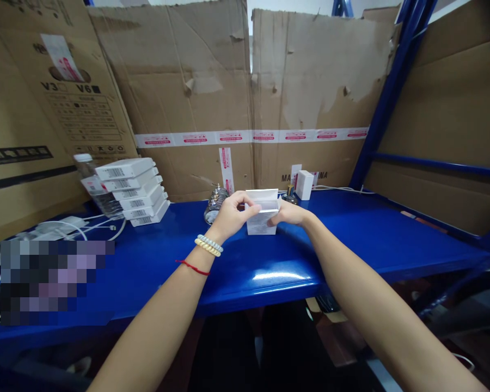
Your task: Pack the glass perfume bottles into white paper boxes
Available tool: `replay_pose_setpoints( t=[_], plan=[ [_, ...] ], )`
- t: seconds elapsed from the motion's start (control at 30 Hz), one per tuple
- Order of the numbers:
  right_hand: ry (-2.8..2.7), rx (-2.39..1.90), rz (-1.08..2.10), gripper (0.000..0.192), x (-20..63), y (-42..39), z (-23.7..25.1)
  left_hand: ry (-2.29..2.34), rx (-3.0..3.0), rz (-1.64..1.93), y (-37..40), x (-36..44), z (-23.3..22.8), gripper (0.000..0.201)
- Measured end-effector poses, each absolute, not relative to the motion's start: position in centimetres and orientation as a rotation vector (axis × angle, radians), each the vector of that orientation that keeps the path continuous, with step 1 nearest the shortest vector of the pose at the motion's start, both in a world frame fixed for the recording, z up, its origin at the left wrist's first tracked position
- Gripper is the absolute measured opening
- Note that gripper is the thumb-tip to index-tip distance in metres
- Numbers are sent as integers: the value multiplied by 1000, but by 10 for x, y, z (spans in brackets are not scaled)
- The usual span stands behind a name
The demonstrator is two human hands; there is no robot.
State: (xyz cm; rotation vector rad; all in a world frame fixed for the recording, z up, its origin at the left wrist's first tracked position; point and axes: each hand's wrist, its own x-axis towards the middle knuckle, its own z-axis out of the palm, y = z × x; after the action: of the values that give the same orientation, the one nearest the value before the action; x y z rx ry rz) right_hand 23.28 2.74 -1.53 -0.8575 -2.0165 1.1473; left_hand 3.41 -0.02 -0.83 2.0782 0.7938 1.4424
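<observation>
Bare forearms; left wrist (pixel 207 245): beaded bracelets, red string.

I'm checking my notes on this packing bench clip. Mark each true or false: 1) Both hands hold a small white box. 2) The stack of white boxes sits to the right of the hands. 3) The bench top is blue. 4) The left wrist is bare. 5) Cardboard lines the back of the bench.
1) True: the left hand and right hand grip the white box from either side.
2) False: the stack stands to the left, beside a plastic bottle.
3) True: the bench top is blue.
4) False: the left wrist wears bead bracelets and a red string.
5) True: cardboard stands behind it.
</observation>
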Motion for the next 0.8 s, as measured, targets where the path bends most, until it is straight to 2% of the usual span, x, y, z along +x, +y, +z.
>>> replay_pose_setpoints(
  t=[0.03, 0.17, 0.27, 0.47, 0.6, 0.7, 0.8],
  plan=[
    [-2019, -854, 1134, 37, 233, 27, -15, 791, 2063, 1397, 0, 34, -9, 23],
    [-2041, -868, 1103, 42, 233, 29, -16, 774, 1965, 1264, 1, 33, -11, 48],
    [-2010, -838, 1159, 47, 233, 29, -16, 777, 1930, 1203, 2, 32, -13, 55],
    [-1662, -560, 1300, 63, 240, 22, -8, 807, 1886, 1175, 10, 30, -20, 56],
    [-1463, -513, 1358, 54, 243, 21, -3, 856, 1973, 1254, 13, 29, -25, 54],
    [-1427, -678, 1209, 45, 238, 21, -3, 899, 2080, 1307, 9, 30, -25, 50],
    [-1537, -721, 1135, 46, 232, 21, -5, 960, 2186, 1301, 4, 31, -23, 47]
  ],
)
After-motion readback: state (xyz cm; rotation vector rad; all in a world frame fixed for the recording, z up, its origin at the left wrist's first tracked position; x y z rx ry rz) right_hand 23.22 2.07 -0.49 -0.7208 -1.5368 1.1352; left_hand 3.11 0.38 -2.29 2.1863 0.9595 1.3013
